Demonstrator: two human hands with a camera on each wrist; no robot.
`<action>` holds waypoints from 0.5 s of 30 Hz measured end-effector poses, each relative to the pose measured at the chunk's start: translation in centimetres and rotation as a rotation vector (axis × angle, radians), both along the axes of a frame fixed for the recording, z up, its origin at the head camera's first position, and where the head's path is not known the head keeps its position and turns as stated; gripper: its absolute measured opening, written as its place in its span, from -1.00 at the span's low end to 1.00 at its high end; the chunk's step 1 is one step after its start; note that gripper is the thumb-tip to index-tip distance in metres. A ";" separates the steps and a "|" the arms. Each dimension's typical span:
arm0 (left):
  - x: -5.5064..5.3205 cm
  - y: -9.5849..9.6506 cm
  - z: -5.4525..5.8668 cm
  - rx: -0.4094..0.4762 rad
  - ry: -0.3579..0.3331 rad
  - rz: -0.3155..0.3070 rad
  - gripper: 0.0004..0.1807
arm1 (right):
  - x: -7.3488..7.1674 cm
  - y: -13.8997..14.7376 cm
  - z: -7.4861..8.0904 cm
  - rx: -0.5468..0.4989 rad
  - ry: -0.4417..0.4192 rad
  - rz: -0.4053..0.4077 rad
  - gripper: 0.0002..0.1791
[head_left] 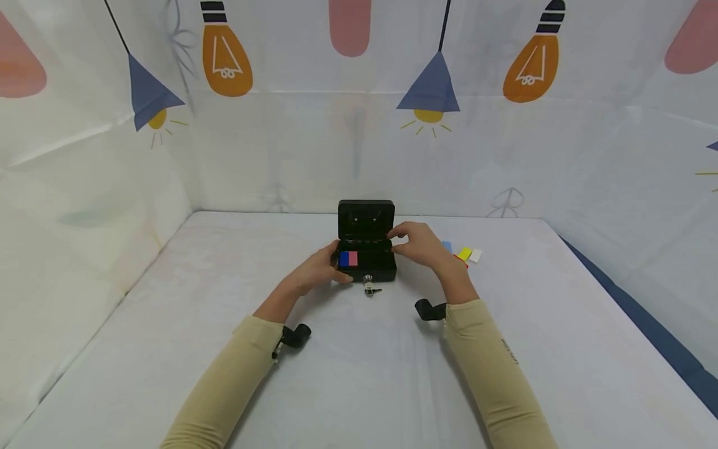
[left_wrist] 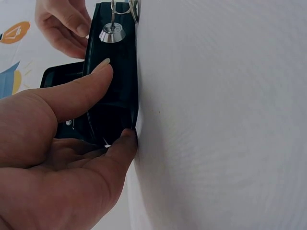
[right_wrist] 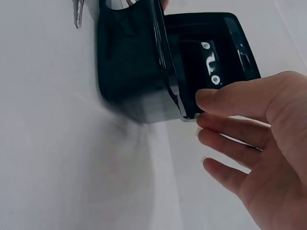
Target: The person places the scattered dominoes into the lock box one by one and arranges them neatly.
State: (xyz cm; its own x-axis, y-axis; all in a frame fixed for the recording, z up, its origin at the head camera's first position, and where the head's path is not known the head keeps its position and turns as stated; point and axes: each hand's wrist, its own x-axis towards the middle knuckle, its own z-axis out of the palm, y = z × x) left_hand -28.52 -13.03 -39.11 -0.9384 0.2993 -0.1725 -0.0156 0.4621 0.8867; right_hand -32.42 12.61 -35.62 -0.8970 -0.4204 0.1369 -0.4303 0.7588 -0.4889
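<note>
A small black cash box (head_left: pixel 367 273) stands on the white table with its lid (head_left: pixel 366 218) raised at the back. My left hand (head_left: pixel 320 269) grips its left side; in the left wrist view the thumb lies on the front face and the fingers wrap the corner. My right hand (head_left: pixel 421 244) is at the right rear edge, beside the hinge. In the right wrist view its thumb overlaps the lid, with the other fingers spread loosely. A blue piece (head_left: pixel 344 259) and a pink piece (head_left: pixel 353 258) show inside the box. Keys (head_left: pixel 370 289) hang from the front lock (left_wrist: pixel 113 32).
Behind my right hand lie small flat pieces: a blue one (head_left: pixel 447 246), a yellow one (head_left: pixel 464 253) and a white one (head_left: pixel 475 255), with a bit of red beside them. White patterned sheeting (head_left: pixel 314 143) encloses the back and sides of the table (head_left: pixel 359 374).
</note>
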 end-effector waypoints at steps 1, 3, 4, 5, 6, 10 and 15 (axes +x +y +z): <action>0.0 0.0 0.0 -0.002 0.000 0.001 0.16 | 0.0 0.1 0.1 -0.001 0.002 -0.004 -0.61; 0.1 0.0 0.1 -0.006 -0.001 0.003 0.16 | 0.0 0.5 0.2 -0.005 -0.007 -0.012 -0.59; 0.1 0.0 0.2 -0.006 -0.003 0.005 0.16 | -0.1 0.6 0.2 -0.006 -0.010 -0.015 -0.58; 0.1 0.0 0.2 -0.008 -0.002 0.006 0.17 | -0.1 0.8 0.2 -0.006 -0.014 -0.020 -0.57; 0.1 0.0 0.2 -0.010 -0.003 0.006 0.17 | -0.2 1.0 0.2 -0.006 -0.017 -0.024 -0.57; 0.1 0.0 0.2 -0.015 -0.004 0.003 0.17 | -0.3 1.9 0.1 -0.013 -0.030 -0.037 -0.54; 0.1 0.0 0.2 -0.028 -0.013 0.010 0.18 | -0.6 3.0 -0.3 -0.038 -0.039 -0.060 -0.52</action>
